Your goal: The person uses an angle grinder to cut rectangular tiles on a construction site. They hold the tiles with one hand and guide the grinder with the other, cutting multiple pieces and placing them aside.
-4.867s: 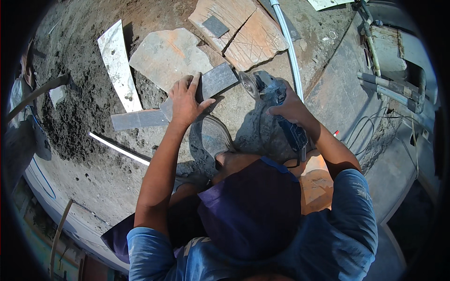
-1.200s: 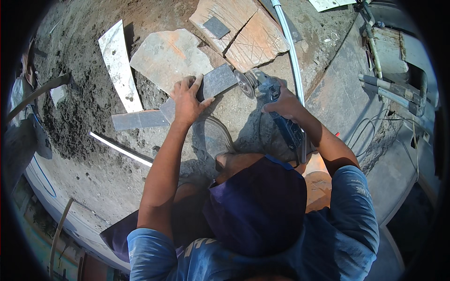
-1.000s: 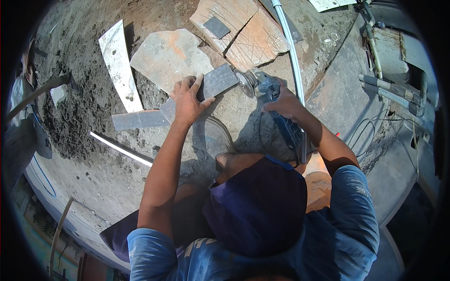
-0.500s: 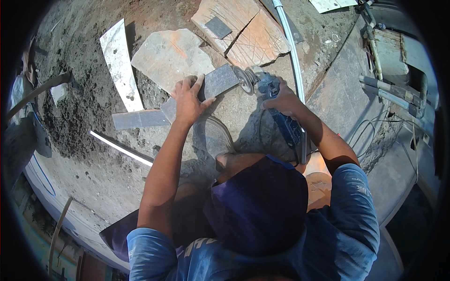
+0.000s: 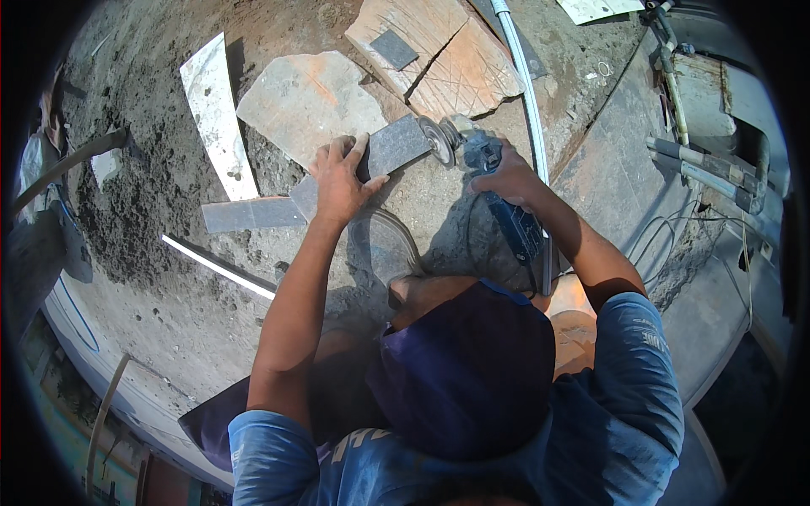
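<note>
My left hand [image 5: 341, 181] presses on a grey rectangular tile piece [image 5: 399, 147], fingers over its left part and thumb along its near edge. My right hand [image 5: 509, 179] is wrapped round the body of a blue angle grinder [image 5: 519, 232]. The grinder's round disc [image 5: 436, 139] is at the tile's right end; whether it touches the edge is hard to tell. Under and beside my left wrist, more of the grey tile strip [image 5: 253, 214] lies on the ground, partly hidden by my arm.
Beyond the tile lie a flat pale stone slab [image 5: 308, 105] and a scored, cracked slab [image 5: 464, 76] with a small dark tile square [image 5: 394, 50] on it. White strips [image 5: 218, 114] lie at left. A long pale pipe [image 5: 525, 84] runs past the grinder; pipes [image 5: 704, 169] stand at right.
The grinder has shifted very slightly in my right hand's grip, its rear end a little away from me. My left hand and the tile stay where they were.
</note>
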`<state>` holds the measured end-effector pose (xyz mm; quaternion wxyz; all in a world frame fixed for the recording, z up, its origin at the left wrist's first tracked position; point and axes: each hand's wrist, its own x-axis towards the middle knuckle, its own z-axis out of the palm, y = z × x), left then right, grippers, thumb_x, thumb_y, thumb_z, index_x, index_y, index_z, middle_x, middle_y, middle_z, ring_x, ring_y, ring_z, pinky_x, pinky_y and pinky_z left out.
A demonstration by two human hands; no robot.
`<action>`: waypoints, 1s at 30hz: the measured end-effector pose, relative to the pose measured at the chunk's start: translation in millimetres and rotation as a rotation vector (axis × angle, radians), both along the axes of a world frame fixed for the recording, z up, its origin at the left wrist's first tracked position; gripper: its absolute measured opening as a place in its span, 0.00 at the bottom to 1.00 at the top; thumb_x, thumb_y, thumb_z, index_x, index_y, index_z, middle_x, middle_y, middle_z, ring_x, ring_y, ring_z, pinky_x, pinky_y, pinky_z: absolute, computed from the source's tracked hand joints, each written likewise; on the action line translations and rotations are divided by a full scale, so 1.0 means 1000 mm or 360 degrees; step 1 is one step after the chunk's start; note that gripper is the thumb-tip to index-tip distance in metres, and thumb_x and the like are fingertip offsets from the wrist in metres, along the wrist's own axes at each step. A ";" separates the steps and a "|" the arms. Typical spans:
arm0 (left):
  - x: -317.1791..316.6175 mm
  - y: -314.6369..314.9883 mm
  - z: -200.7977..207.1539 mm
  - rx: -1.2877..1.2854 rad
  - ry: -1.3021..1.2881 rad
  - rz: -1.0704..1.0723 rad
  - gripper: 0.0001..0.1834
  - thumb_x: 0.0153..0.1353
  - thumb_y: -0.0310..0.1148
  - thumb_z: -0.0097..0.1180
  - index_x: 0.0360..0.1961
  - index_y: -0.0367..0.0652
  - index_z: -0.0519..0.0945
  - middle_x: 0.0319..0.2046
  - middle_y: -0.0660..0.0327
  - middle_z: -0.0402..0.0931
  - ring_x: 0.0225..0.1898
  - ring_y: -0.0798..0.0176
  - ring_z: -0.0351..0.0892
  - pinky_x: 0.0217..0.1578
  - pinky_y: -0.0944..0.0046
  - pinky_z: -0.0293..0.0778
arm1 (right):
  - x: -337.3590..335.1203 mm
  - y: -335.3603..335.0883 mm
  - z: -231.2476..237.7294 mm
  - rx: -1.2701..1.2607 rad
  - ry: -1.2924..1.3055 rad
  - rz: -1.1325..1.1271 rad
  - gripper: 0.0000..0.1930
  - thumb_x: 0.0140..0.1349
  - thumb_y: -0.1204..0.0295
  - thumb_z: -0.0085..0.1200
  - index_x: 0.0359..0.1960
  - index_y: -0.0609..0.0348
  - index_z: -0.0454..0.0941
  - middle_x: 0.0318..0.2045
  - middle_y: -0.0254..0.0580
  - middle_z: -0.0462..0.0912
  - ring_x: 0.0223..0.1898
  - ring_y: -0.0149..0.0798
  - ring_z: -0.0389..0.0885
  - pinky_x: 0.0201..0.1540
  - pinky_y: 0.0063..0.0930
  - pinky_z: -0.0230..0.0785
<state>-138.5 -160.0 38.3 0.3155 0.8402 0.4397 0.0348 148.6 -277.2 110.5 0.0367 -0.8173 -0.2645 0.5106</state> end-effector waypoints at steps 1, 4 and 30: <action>0.000 0.000 0.000 -0.0015 0.0002 0.0005 0.46 0.45 0.46 0.78 0.68 0.49 0.76 0.61 0.55 0.70 0.60 0.46 0.65 0.64 0.45 0.57 | 0.000 0.001 0.001 0.0005 0.0016 -0.0002 0.66 0.37 0.61 0.75 0.78 0.66 0.45 0.62 0.64 0.72 0.62 0.55 0.75 0.61 0.36 0.71; -0.001 0.000 -0.001 -0.0028 0.0000 0.0010 0.46 0.45 0.46 0.78 0.67 0.50 0.76 0.62 0.55 0.69 0.61 0.46 0.65 0.64 0.44 0.56 | 0.001 0.003 0.001 0.0011 0.0078 -0.0010 0.66 0.37 0.61 0.75 0.78 0.67 0.45 0.63 0.65 0.70 0.63 0.56 0.74 0.63 0.36 0.70; 0.000 0.000 -0.001 0.0036 -0.0016 0.0003 0.46 0.45 0.47 0.77 0.68 0.49 0.76 0.58 0.57 0.70 0.58 0.48 0.65 0.63 0.46 0.59 | 0.000 0.017 0.001 -0.0028 -0.0038 0.0102 0.67 0.40 0.60 0.76 0.78 0.69 0.40 0.60 0.63 0.77 0.59 0.51 0.79 0.60 0.33 0.72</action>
